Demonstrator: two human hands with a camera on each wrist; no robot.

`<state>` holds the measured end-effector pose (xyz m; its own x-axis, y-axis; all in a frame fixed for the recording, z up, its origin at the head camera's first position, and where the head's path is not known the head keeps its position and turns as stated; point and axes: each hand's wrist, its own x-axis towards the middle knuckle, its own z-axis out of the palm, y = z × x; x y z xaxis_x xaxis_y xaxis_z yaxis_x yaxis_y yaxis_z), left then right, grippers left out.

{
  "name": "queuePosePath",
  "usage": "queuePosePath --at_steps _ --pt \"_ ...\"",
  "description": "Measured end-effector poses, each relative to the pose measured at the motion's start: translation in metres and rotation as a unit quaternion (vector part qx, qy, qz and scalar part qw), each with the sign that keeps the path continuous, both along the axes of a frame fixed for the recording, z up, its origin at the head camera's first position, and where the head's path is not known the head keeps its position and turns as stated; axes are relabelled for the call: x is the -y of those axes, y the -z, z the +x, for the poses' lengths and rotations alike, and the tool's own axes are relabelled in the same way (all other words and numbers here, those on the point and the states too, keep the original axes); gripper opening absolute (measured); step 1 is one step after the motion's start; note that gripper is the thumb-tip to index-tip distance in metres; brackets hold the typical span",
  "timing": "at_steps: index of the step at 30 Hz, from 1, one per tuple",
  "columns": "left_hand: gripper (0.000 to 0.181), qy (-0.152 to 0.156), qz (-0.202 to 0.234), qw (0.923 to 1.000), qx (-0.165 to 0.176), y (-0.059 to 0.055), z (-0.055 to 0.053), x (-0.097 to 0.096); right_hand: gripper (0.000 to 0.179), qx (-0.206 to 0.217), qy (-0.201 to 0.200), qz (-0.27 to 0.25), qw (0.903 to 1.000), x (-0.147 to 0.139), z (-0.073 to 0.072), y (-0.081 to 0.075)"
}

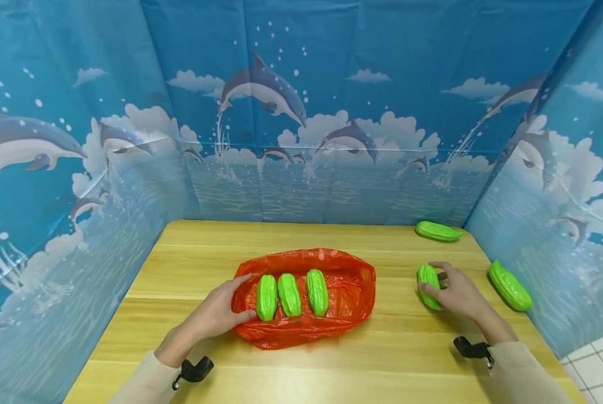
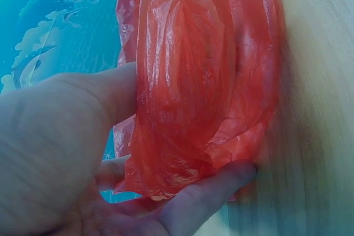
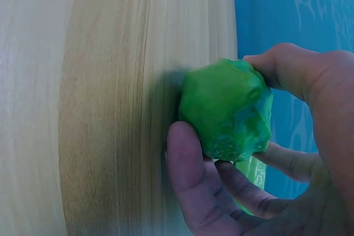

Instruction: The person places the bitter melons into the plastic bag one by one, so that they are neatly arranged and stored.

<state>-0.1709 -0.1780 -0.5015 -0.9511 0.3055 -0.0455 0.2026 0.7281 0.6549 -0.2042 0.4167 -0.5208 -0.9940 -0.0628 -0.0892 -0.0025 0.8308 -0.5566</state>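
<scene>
On the table lies a red plastic bag [image 1: 306,332], spread wide with its mouth upward. Three green bitter melons [image 1: 288,294] lie in its left and middle part. My left hand [image 1: 214,312] holds the bag's left end, thumb on one side and fingers on the other; in the left wrist view, the bag's bulging end [image 2: 185,75] sits between them. To the right of the bag, my right hand [image 1: 458,290] grips another bitter melon [image 1: 427,287] between thumb and fingers. Seen end-on in the right wrist view, this bitter melon [image 3: 224,109] is close over the wood.
One more bitter melon [image 1: 438,231] lies at the table's far right corner, and another [image 1: 510,286] along the right edge. A blue dolphin-print curtain [image 1: 311,185] hangs around the back and sides of the wooden table [image 1: 301,381].
</scene>
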Motion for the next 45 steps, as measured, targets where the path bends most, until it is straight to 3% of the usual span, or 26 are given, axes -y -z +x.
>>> queuePosePath --at_steps 18,45 --pt "0.088 -0.002 -0.003 1.0000 -0.004 0.001 -0.001 0.000 0.092 -0.008 0.001 0.006 1.0000 0.005 -0.001 0.001" --pt "0.089 0.007 -0.005 1.0000 -0.004 0.000 -0.002 0.000 0.086 -0.052 -0.020 0.016 0.9983 0.038 0.006 -0.015"
